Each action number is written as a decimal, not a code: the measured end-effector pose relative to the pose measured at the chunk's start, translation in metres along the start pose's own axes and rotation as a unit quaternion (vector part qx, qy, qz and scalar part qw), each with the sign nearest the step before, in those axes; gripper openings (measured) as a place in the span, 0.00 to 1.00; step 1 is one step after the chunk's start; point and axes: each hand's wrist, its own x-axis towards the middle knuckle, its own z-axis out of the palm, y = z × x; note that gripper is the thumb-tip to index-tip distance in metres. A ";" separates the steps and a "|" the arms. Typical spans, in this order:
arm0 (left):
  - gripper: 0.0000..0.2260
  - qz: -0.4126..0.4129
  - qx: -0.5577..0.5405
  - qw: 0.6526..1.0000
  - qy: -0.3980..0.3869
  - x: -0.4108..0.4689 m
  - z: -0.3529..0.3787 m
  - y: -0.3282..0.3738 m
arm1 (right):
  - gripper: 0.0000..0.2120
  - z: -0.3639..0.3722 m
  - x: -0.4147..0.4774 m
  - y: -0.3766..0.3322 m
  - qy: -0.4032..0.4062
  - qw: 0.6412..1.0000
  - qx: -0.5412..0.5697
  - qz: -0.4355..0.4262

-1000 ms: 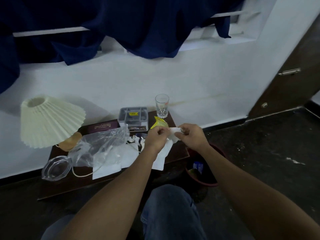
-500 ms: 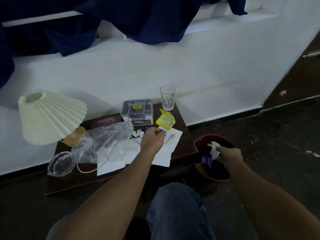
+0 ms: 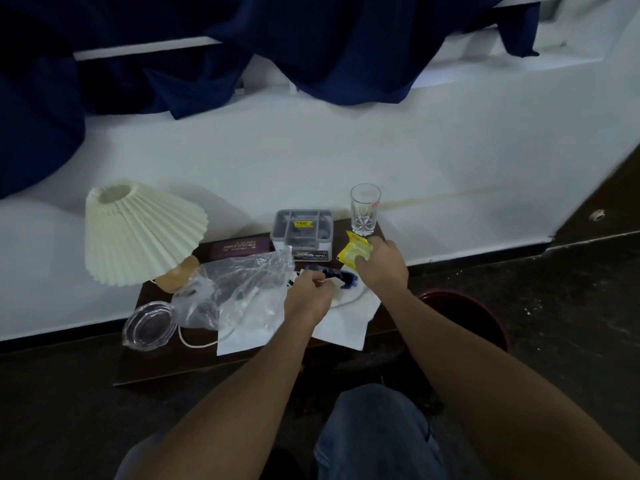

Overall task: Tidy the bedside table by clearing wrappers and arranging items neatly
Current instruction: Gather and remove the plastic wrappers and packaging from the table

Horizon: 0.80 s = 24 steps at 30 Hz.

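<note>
right hand [image 3: 381,266] | moved from red bin [image 3: 467,304] to bedside table [image 3: 166,358] | now grips yellow wrapper [image 3: 354,252]

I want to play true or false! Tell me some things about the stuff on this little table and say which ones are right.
1. The clear drinking glass stands upright at the back of the dark wooden table. True.
2. The right hand holds the crumpled clear plastic bag. False: it grips the yellow wrapper; the bag lies on the table.
3. The cream pleated lampshade is left of the grey plastic box. True.
4. The dark red round bin sits on the table. False: it stands on the floor, to the table's right.
</note>
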 end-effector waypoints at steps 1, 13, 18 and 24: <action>0.17 -0.001 -0.005 1.000 -0.002 0.003 -0.003 -0.001 | 0.19 0.004 0.005 -0.005 -0.006 1.000 -0.026 0.008; 0.05 0.014 -0.047 0.998 -0.040 0.022 0.000 -0.006 | 0.08 0.017 0.023 0.001 0.035 0.991 -0.116 0.053; 0.06 -0.007 -0.103 0.994 -0.036 0.015 0.004 0.013 | 0.09 0.007 0.003 0.000 0.203 0.979 -0.006 -0.033; 0.20 -0.081 -0.252 0.958 -0.108 -0.008 0.013 0.045 | 0.03 -0.019 -0.029 -0.006 0.290 0.935 0.065 -0.195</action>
